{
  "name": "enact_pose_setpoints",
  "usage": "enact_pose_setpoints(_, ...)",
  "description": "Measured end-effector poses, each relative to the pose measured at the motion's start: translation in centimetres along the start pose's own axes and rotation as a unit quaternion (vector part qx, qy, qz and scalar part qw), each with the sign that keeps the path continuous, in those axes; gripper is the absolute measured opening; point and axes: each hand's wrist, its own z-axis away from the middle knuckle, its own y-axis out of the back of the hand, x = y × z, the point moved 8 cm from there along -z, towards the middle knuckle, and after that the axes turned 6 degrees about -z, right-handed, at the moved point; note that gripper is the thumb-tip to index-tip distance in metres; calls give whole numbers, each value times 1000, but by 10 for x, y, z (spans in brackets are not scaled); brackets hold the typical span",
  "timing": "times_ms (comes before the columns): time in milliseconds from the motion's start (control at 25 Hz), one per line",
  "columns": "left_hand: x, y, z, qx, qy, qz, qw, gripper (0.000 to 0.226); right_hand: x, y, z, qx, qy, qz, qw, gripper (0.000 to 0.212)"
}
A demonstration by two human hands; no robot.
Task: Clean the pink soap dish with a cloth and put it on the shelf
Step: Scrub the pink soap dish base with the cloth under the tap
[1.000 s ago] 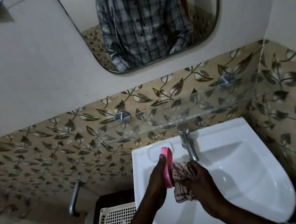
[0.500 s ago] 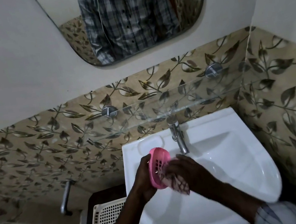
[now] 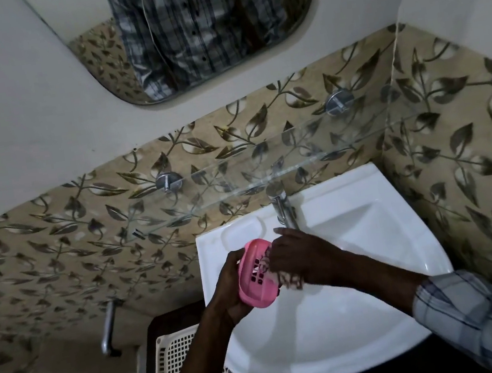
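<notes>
We found no brand, label or writing that could be read on anything in view. Our left hand (image 3: 226, 288) gripped the pink soap dish (image 3: 256, 275) from behind and below, fingers curled round its outer edge, and held it in the air over the left part of the white sink (image 3: 353, 314), tilted so that its slotted inside faced our right hand (image 3: 300, 258). Our right hand was closed on the checked cloth (image 3: 287, 279), pressing it into the dish, with a bunched end of the cloth hanging just below the fist. The tap (image 3: 283, 209) stood at the back rim of the sink, just beyond our right knuckles, and the glass shelf (image 3: 267, 164) ran along the leaf-patterned wall tiles (image 3: 55, 246) above it, held by two round metal mounts. A white slotted basket (image 3: 171, 357) sat low beside the sink on the left. The mirror (image 3: 198, 27) above showed a checked shirt. Against a second before, the dish had turned: it was then edge-on and nearly upright, and now its open, slotted face showed to us, with the cloth moved from beside it to inside it. Our view had also tipped downward, so the sink and both sleeves filled more of the scene.
</notes>
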Motion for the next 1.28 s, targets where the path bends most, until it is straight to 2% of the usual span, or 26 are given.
enact_pose_setpoints(80, -4, 3, -1, -14, 16, 17, 1000, 51, 10, 0, 3, 0, -12, 17, 1000, 34)
enact_pose_setpoints(200, -4, 7, -4, -35, 31, 64, 997, 55, -4, -25, 14, -51, 9, 30, 998, 57)
enact_pose_setpoints(280, -8, 9, -8, -32, 39, 87, 995, 56, -8, -30, 17, -15, -18, 26, 999, 51)
enact_pose_setpoints(360, -13, 8, -12, -28, 47, 95, 994, 55, 8, -11, 12, 9, -73, -50, 996, 43)
enact_pose_setpoints(400, -13, 7, -13, -33, 46, 94, 994, 53, 13, -2, 9, 12, -80, -70, 994, 39)
enact_pose_setpoints(480, -11, 2, -17, -59, 50, 82, 994, 51, 14, 15, 7, 44, -57, -37, 997, 28)
enact_pose_setpoints(560, -10, 2, -20, -61, 57, 52, 995, 49, 8, 5, 5, 3, -52, -61, 997, 24)
enact_pose_setpoints(640, -15, 2, -20, -62, 65, 32, 995, 50, 2, -7, 0, -88, -73, -165, 980, 19)
enact_pose_setpoints(680, -17, 3, -20, -61, 69, 32, 995, 50, 5, -7, -1, -98, -86, -200, 971, 18)
enact_pose_setpoints(760, -16, 2, -21, -66, 64, 30, 995, 51, 11, 8, -4, -26, -71, -133, 988, 17)
enact_pose_setpoints(840, -16, -2, -20, -59, 59, 51, 995, 52, -4, 3, 4, 30, 2, -50, 998, 15)
enact_pose_setpoints(880, -17, -3, -20, -39, 56, 49, 996, 53, -12, -11, 4, 30, -26, -40, 998, 21)
enact_pose_setpoints(920, -21, -3, -22, -16, 51, 44, 998, 55, -21, -27, 2, 27, -101, -64, 992, 30)
enact_pose_setpoints(960, -25, -3, -23, 8, 44, 47, 998, 60, -20, -39, 1, 51, -234, -112, 964, 38)
enact_pose_setpoints(1000, -30, -4, -24, 21, 36, 67, 997, 65, -14, -49, 4, 94, -361, -186, 909, 43)
enact_pose_setpoints(1040, -32, -4, -24, 28, 24, 91, 995, 69, -9, -52, 8, 130, -441, -248, 853, 45)
enact_pose_setpoints(1080, -31, -4, -25, 25, 10, 110, 994, 70, -8, -46, 7, 164, -452, -306, 822, 41)
enact_pose_setpoints(1120, -28, -4, -25, 17, -1, 117, 993, 69, -9, -38, 5, 171, -414, -354, 821, 32)
enact_pose_setpoints(1160, -24, -3, -24, 3, -11, 119, 993, 66, -16, -25, 1, 149, -318, -323, 879, 23)
enact_pose_setpoints(1200, -21, -1, -24, -11, -12, 118, 993, 65, -25, -7, 0, 112, -206, -166, 958, 18)
enact_pose_setpoints(1240, -20, 1, -24, -18, -6, 115, 993, 64, -35, -3, 4, 43, -103, 1, 994, 18)
enact_pose_setpoints(1280, -21, 2, -26, -18, -1, 108, 994, 63, -37, -9, 10, 2, -66, 95, 993, 20)
